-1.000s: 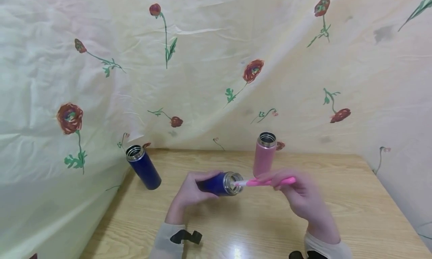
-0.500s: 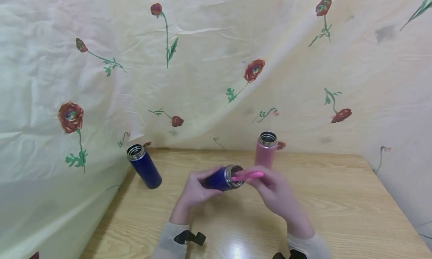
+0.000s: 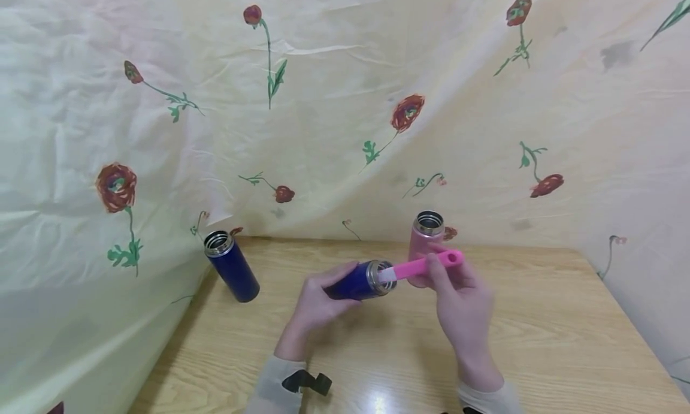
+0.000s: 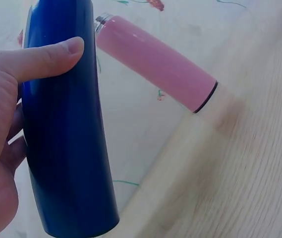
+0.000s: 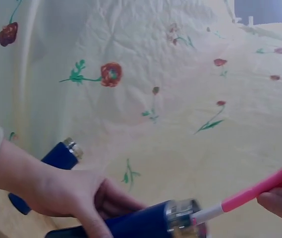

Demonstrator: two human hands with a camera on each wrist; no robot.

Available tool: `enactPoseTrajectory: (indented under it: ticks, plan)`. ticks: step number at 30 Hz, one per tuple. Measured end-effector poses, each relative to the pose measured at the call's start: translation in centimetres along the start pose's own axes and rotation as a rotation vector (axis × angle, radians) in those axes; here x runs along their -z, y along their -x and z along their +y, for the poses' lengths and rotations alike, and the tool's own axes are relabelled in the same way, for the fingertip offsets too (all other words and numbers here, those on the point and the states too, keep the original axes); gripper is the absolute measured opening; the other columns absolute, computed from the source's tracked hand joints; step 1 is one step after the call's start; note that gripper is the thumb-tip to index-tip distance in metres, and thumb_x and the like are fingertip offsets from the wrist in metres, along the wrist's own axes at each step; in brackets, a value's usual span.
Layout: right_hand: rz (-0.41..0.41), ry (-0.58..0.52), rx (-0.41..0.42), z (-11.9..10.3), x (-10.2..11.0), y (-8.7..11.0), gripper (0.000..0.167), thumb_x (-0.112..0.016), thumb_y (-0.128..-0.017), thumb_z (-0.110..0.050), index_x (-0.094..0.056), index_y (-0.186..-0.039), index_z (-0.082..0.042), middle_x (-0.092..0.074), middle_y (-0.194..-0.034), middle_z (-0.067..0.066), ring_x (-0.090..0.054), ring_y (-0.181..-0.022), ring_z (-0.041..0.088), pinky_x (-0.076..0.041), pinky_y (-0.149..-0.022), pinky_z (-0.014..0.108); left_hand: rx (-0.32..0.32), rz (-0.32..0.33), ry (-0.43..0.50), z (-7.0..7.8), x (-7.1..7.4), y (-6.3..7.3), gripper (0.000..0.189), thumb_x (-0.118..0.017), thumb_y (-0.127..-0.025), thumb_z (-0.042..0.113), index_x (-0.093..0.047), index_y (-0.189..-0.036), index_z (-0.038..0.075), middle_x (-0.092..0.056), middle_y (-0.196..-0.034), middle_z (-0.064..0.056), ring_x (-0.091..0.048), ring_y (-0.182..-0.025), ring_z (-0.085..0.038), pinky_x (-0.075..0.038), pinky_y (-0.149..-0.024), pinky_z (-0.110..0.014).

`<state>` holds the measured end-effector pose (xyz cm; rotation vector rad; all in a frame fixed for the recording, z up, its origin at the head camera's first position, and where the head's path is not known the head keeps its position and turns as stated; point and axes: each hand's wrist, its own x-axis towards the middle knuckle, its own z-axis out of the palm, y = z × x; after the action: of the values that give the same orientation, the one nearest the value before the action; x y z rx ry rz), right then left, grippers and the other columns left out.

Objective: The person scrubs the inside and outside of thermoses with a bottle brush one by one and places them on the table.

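My left hand [image 3: 320,303] grips a dark blue thermos bottle [image 3: 350,285], lidless and tilted with its steel mouth towards the right. In the left wrist view the thumb lies across the blue bottle [image 4: 69,139]. A pink-handled bottle brush [image 3: 417,268] sits between the fingers and thumb of my right hand [image 3: 465,309]. Its white shaft enters the bottle's mouth, as the right wrist view also shows of the brush [image 5: 252,194]; the brush's head is hidden inside.
Behind my right hand stands an open pink thermos bottle [image 3: 422,241], partly covered by it. Another open blue thermos bottle [image 3: 235,275] stands at the left on the wooden table [image 3: 539,318]. A flowered cloth [image 3: 323,132] hangs behind and at the sides.
My right hand pushes the brush deep into the bottle, then draws it partly back out to the right. The left hand with the bottle shifts slightly up and right.
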<state>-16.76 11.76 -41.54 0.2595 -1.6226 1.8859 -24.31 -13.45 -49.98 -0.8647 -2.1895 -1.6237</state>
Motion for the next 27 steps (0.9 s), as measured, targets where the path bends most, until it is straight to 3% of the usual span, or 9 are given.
enactPoseTrajectory:
  ticks: [5,11,14,19,27]
  plan:
    - [0.042,0.028,0.103,-0.8,1.2,-0.4,0.024,-0.067,-0.103,0.003,-0.070,-0.123,0.015,-0.080,-0.105,0.010,-0.080,-0.089,0.015,-0.063,-0.078,0.034,-0.011,0.003,-0.020,-0.2,0.5,0.0,0.075,-0.098,-0.067,-0.005,-0.074,-0.137,0.008,-0.072,-0.136,-0.005,-0.065,-0.131,-0.030,-0.047,-0.116,-0.046]
    - [0.044,0.028,0.097,-1.7,2.2,-0.7,0.023,-0.063,-0.105,0.004,-0.068,-0.124,0.015,-0.081,-0.107,0.008,-0.080,-0.091,0.016,-0.063,-0.081,0.033,-0.040,-0.036,-0.014,-0.3,1.1,0.0,0.076,-0.098,-0.069,-0.002,-0.072,-0.139,0.009,-0.071,-0.139,-0.004,-0.064,-0.132,-0.029,-0.047,-0.117,-0.046]
    - [0.040,-0.029,0.102,-2.2,2.5,-0.8,0.021,-0.063,-0.104,0.006,-0.067,-0.121,0.017,-0.081,-0.106,0.013,-0.080,-0.091,0.018,-0.063,-0.081,0.034,-0.031,-0.056,-0.010,-0.4,1.2,0.0,0.077,-0.098,-0.070,0.000,-0.072,-0.141,0.012,-0.070,-0.140,-0.001,-0.064,-0.134,-0.027,-0.046,-0.118,-0.047]
    - [0.011,-0.206,0.205,-2.5,2.9,-0.8,0.018,-0.059,-0.100,0.018,-0.060,-0.115,0.027,-0.079,-0.103,0.024,-0.080,-0.090,0.024,-0.063,-0.082,0.036,-0.021,-0.088,-0.001,-0.5,1.5,0.0,0.077,-0.097,-0.072,-0.001,-0.071,-0.142,0.013,-0.069,-0.142,-0.001,-0.063,-0.134,-0.028,-0.045,-0.118,-0.051]
    - [0.012,-0.358,0.348,-2.9,3.9,-0.8,0.012,-0.050,-0.095,0.030,-0.051,-0.106,0.031,-0.078,-0.093,0.027,-0.080,-0.088,0.030,-0.064,-0.082,0.038,0.005,-0.141,0.011,-0.7,2.0,0.1,0.077,-0.098,-0.071,-0.001,-0.071,-0.142,0.012,-0.069,-0.142,0.000,-0.063,-0.135,-0.027,-0.044,-0.119,-0.048]
